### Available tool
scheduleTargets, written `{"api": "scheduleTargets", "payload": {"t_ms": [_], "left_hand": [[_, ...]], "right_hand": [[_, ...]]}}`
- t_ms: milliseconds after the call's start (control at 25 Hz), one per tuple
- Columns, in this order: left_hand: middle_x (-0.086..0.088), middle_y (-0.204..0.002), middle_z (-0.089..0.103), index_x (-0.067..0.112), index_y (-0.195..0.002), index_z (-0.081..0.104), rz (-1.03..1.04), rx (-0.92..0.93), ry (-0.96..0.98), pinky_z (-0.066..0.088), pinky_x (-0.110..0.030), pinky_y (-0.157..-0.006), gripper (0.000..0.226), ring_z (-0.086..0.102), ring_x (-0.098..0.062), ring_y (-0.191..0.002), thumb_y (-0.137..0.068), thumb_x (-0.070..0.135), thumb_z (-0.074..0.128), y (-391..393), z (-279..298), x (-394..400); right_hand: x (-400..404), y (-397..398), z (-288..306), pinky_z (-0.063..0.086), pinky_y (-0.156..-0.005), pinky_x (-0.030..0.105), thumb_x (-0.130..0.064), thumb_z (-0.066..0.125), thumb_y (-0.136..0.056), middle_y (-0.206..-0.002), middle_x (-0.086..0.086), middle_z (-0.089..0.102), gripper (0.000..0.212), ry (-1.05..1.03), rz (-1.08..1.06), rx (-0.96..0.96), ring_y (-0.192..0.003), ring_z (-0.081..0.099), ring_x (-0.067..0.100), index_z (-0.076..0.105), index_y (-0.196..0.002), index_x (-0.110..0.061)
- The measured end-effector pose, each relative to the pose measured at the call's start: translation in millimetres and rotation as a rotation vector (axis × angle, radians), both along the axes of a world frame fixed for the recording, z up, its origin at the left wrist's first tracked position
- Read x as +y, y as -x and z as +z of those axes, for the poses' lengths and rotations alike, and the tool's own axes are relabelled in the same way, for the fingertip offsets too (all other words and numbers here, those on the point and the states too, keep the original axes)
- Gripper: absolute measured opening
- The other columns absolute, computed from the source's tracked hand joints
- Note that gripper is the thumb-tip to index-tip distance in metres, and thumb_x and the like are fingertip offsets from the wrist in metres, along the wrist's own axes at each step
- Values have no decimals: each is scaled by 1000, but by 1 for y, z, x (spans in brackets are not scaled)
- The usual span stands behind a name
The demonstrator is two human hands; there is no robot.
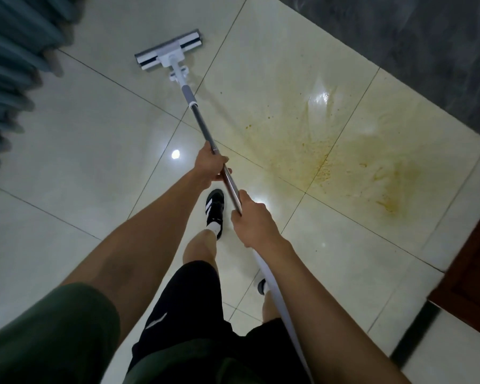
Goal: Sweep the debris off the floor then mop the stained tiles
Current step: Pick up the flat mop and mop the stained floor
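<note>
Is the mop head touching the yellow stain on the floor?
Apart. The head view shows the mop head resting on pale tile up and to the left, with bare clean floor between it and the yellow stain.

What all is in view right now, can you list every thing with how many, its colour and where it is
mop: one, white and grey flat head on a metal pole, head on a clean tile at upper left, away from the stain
stain: one, yellow-brown smear with specks, spread over tiles right of the pole
floor tiles: many, glossy cream, all over
curtain: one, grey-blue, pleated, left edge
dark wall: one, dark grey, upper right
wooden furniture: one, reddish brown, right edge
shoes: two, black with white stripes, below the hands
shorts: one, black, bottom centre
left hand: one, grip round the pole, further down it
right hand: one, grip round the pole, nearer the body
</note>
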State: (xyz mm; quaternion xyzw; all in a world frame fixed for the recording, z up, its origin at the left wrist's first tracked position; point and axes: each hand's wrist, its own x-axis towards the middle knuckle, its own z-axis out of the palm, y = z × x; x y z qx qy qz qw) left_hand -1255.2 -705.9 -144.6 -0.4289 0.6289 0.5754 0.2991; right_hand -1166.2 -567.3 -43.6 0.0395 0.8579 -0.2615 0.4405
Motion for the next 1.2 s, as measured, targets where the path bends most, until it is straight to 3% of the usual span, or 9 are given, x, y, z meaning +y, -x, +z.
{"api": "scheduleTargets", "payload": {"t_ms": [160,280,360,480,600,840,960,1080,1200], "left_hand": [[-13,-109,57,19,-140,41,42,1,26,61,-41,-65,52,69,-31,-81,-96,-1,59,-44,-15,43],[-10,-113,57,20,-150,35,41,-8,69,58,-39,-63,61,68,-28,-84,-96,-1,58,-92,-25,91],[-9,-105,57,19,-146,39,39,-8,96,58,-38,-61,56,68,-27,-81,-97,-2,56,-123,-26,125],[-15,-102,60,20,-120,54,52,-7,115,58,-38,-56,33,69,-25,-73,-95,-2,55,-151,-18,161],[-13,-95,63,24,-146,43,58,-1,92,59,-40,-59,58,69,-26,-78,-95,-1,55,-168,-8,187],[-6,-91,57,17,-147,44,109,34,147,57,-36,-58,55,63,-21,-72,-97,-4,48,-158,-6,182],[-8,-91,59,15,-139,51,120,59,133,62,-42,-66,49,67,-25,-76,-95,-6,52,-138,-5,158],[-14,-98,62,23,-122,52,113,64,114,62,-51,-74,41,69,-30,-80,-94,-6,54,-106,-7,133],[-13,-92,60,19,-130,49,95,80,108,61,-50,-71,45,67,-29,-78,-93,-7,54,-59,-12,93]], "right_hand": [[47,-53,-18,49,-54,31,-29,44,-103,-95,13,63,44,36,-19,-1,-65,58,23,32,-144,-22],[107,-107,-24,47,-65,31,-29,45,-102,-102,11,63,53,67,70,32,-75,57,24,25,-151,-23],[143,-144,-18,43,-68,32,-25,47,-101,-103,11,57,58,87,114,70,-81,56,25,21,-153,-23],[177,-169,-9,38,-68,32,-20,51,-99,-112,11,51,60,55,137,141,-83,54,24,24,-153,-22],[201,-178,-1,38,-67,34,-15,57,-95,-117,11,48,67,10,163,169,-83,57,29,25,-153,-21],[182,-169,4,47,-74,34,-13,51,-100,-121,10,49,61,30,114,171,-89,60,24,25,-154,-24],[162,-147,2,51,-77,35,-14,48,-102,-120,8,48,60,32,102,147,-82,54,21,23,-156,-24],[138,-117,0,45,-71,29,-17,47,-103,-114,5,46,58,27,107,147,-75,49,17,22,-156,-25],[104,-71,-11,44,-72,28,-18,48,-103,-112,5,48,57,33,111,192,-78,48,16,25,-155,-24]]}}
